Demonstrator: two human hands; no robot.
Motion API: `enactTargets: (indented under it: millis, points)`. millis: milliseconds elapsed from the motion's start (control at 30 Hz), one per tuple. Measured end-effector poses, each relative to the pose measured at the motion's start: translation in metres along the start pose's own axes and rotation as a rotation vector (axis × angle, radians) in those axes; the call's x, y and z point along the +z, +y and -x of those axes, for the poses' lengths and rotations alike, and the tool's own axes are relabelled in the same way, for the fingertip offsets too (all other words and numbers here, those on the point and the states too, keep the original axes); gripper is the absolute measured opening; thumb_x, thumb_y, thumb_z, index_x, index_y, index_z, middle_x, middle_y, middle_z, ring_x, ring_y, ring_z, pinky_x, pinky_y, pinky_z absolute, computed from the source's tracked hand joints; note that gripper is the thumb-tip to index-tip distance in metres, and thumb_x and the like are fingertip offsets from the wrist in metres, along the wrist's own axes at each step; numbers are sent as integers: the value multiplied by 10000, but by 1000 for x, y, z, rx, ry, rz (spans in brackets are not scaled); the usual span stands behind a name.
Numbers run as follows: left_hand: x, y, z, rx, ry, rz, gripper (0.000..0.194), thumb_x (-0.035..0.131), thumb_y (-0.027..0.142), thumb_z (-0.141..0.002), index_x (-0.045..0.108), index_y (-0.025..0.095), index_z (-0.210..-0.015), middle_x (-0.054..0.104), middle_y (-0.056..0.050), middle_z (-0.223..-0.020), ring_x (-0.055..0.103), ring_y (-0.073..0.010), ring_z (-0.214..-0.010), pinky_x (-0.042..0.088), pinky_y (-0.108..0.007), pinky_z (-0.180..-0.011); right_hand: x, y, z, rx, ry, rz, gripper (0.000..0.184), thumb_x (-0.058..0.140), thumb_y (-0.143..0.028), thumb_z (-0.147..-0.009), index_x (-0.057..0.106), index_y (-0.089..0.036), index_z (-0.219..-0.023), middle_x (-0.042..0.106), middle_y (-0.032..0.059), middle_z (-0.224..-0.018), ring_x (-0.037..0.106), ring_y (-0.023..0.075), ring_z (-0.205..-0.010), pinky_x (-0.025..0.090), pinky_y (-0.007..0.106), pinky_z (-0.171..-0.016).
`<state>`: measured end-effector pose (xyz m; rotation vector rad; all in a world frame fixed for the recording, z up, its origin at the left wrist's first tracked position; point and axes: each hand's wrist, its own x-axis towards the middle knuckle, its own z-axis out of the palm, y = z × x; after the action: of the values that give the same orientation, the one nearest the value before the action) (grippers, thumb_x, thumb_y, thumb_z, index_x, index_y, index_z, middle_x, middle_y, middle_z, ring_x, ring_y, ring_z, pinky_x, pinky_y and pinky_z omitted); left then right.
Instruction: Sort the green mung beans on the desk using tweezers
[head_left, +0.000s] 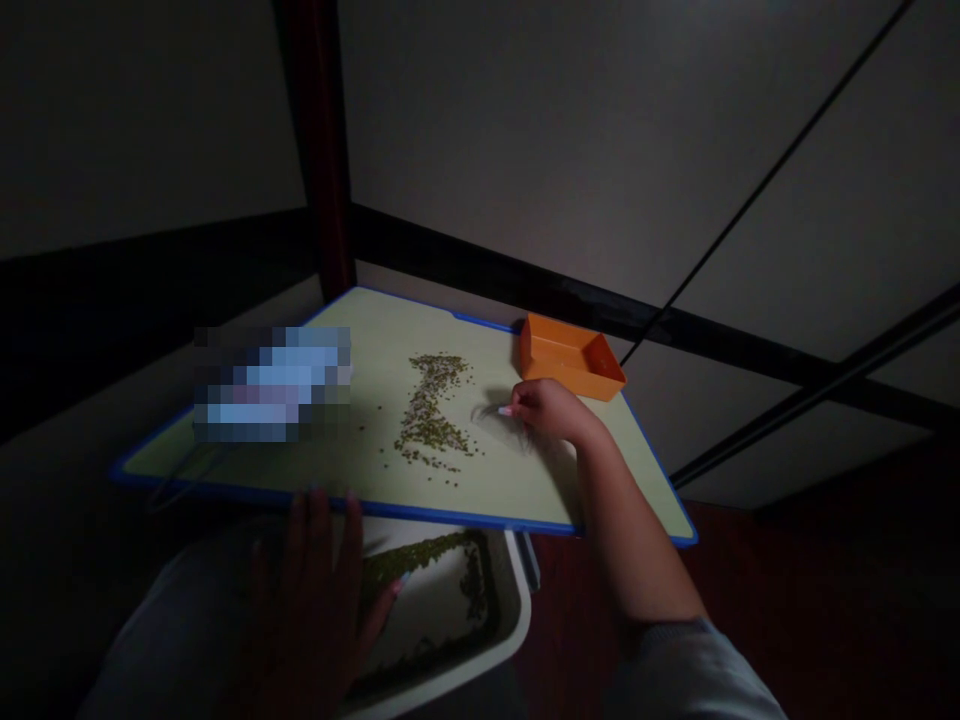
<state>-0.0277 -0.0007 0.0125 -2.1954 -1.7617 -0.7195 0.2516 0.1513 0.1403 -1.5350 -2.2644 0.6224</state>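
My right hand (551,408) is closed in a pinch over the right half of a pale board. Its fingertips grip a clear, thin plastic piece (510,432) that touches or hovers just above the board; its exact kind is hard to make out. Left of it lie scattered small green-brown grains (431,420), thickest in a rough band. My left hand (319,590) is in shadow below the board's near edge, fingers spread and apart. It reaches over a white basin (517,590), which has more green grains (420,556) inside.
The pale, blue-edged board (360,330) slopes across the view. An orange open box (574,360) stands at its back right corner. A blurred-out bright screen (277,385) is at the left. Behind are light wall panels (525,150) and a dark red post (319,140).
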Motion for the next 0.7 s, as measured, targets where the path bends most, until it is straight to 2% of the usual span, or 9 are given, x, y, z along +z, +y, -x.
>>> enactTargets:
  millis: [100,333,700]
  points:
    - [1,1,0,-15,10,26,802,445,445,-814,58,140,-1447,96,-259,-1568,106,-401,-1463,228,-705,-1097,8,3,1,-20,42,42,255,590,-320,-854,572,-146,-668,535,-31,-534,423,80,-503,262,212,-523]
    - [0,5,-2,-41,4,59,819,440,462,-811,34,144,-1448,39,-243,-1575,74,-401,-1467,226,-703,-1104,25,-8,-18,29,143,180,238,601,-332,-865,628,-144,-722,547,-7,-590,373,92,-539,224,236,-536]
    - [-1,4,-3,-32,9,50,810,432,459,-816,30,150,-1448,52,-247,-1576,74,-396,-1470,213,-702,-1109,21,-6,-10,-80,8,105,228,617,-281,-847,600,-139,-669,501,-42,-548,351,81,-526,215,233,-548]
